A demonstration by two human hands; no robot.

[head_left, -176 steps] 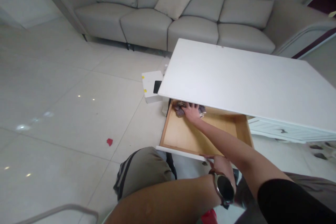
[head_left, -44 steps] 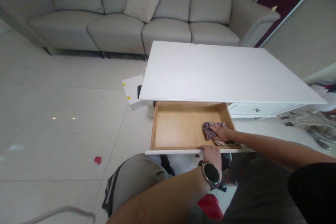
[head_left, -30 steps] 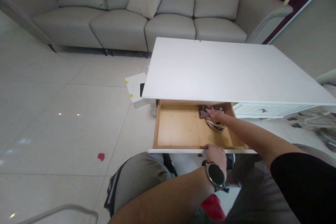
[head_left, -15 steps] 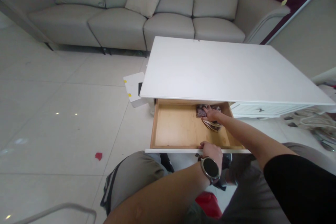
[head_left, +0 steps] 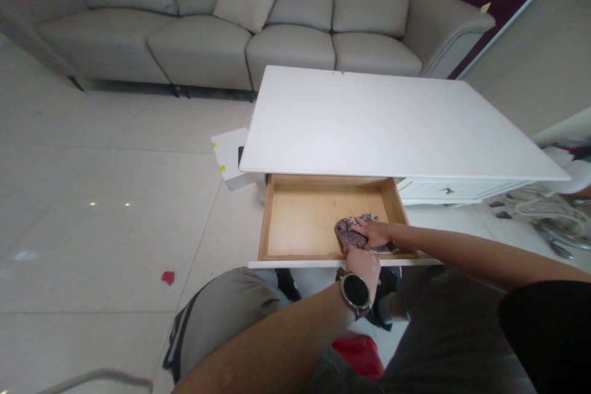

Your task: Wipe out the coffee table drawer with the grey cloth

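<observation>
A patterned purple-brown cloth (head_left: 349,235) lies bunched on the wooden floor of the pulled-out drawer (head_left: 300,215), close to its front right part. My right hand (head_left: 375,233) presses down on the cloth and grips it, fingers partly spread over the fabric. My left hand (head_left: 362,263), with a round dark-faced watch on the wrist, is closed over the top edge of the drawer's white front panel. Its fingertips are near the cloth's lower edge.
Above the drawer is the white coffee table (head_left: 392,123), with a second, closed drawer (head_left: 447,191) to the right. A white box (head_left: 229,157) stands at its left. Behind is a grey sofa (head_left: 203,46). A red scrap (head_left: 168,277) lies on the tiles.
My right hand has drawn the cloth from the back of the drawer toward the front. My left hand stays on the drawer front. The view has shifted slightly.
</observation>
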